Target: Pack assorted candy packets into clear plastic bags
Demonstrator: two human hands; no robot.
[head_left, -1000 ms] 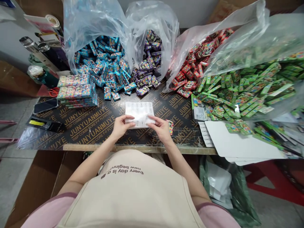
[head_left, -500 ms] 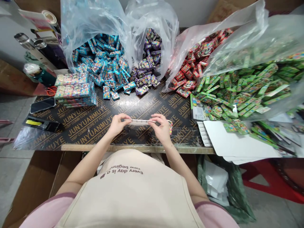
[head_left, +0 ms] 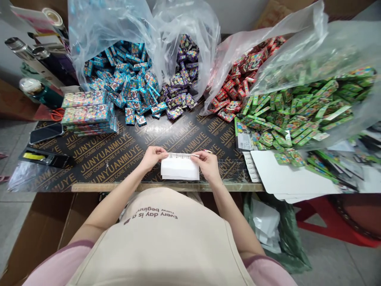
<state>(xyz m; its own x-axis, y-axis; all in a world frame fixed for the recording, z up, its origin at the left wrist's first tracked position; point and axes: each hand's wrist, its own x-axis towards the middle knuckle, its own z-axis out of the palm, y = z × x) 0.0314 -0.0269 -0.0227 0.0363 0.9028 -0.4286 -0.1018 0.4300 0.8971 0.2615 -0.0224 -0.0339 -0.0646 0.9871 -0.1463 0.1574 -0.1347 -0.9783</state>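
My left hand (head_left: pixel 152 157) and right hand (head_left: pixel 208 163) pinch white printed sheet (head_left: pixel 180 168) by upper edge, frame centre. Stacked packs (head_left: pixel 86 114), frame left, look finished; blue boxes (head_left: pixel 119 77), upper left, still loose.

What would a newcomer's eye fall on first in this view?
Probably the bright heaps spilling from clear bags along the far side of the table: blue packs, purple packs, red packs and green packs, left to right. Then the white paper between the left hand and right hand, near the front edge.
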